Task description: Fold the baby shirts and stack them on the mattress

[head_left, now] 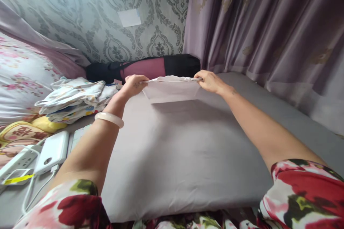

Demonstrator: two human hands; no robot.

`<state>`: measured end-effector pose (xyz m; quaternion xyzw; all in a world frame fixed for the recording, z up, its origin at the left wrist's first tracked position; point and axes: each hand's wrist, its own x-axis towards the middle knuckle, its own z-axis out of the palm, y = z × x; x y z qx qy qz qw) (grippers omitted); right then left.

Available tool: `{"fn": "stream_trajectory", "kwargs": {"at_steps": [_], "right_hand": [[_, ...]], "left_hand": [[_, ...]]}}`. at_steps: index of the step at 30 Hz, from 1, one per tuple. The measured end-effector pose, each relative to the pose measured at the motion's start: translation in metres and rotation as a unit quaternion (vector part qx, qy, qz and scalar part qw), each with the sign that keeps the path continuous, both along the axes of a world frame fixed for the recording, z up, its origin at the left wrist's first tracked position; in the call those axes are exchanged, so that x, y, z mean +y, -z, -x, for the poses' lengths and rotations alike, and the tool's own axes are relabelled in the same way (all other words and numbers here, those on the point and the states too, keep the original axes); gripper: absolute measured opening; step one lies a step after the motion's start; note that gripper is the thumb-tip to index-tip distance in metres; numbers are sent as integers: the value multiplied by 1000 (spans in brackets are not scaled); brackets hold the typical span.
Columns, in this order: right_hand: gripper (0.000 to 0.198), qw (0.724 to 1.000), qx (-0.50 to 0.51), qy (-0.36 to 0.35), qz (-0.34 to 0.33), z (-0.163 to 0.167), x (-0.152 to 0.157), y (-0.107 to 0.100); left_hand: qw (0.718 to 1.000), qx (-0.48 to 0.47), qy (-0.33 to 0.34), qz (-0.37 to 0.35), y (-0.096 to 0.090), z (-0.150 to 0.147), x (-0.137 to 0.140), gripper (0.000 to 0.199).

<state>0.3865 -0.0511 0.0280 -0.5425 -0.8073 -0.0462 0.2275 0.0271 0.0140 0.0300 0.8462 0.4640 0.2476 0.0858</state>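
Observation:
A pale pinkish-white cloth (172, 91) hangs stretched between my two hands above the grey sheet. Its upper edge is gathered and wavy, and its lower edge is straight; I cannot tell what kind of cloth article it is. My left hand (135, 84) pinches the cloth's upper left corner, with a white bangle (109, 119) on that forearm. At the upper right corner, my right hand (211, 81) grips the same edge between thumb and fingers. Below the cloth, a shadow falls on the grey sheet (188, 161).
Folded clothes (76, 98) are stacked at left, by a floral pillow (21, 78). Nearer lie a white power bank (52, 150), a phone (80, 136), a power strip (18, 164) and cables. A black and pink bundle (145, 68) lies along the wall; purple curtains (255, 25) hang right.

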Motion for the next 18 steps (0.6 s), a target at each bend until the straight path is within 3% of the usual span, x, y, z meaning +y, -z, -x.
{"fn": "stream_trajectory", "kwargs": {"at_steps": [3,6,10,14,18], "right_hand": [[28,999,-43,-5,-16,5,-25,26],[29,998,-64,-14,7,7,-54,51],[34,993,-90,-46,61,10,-85,79],[33,986,-114,-68,102,12,-104,98],[37,982,-125,-73,125,11,-114,104]], "left_hand": [[997,54,-7,-58,29,5,-22,29],[994,92,22,-62,55,9,-54,31],[989,129,66,-19,82,11,-90,31],[982,149,112,19,104,13,-106,40],[978,164,125,44,112,19,-116,45]]}}
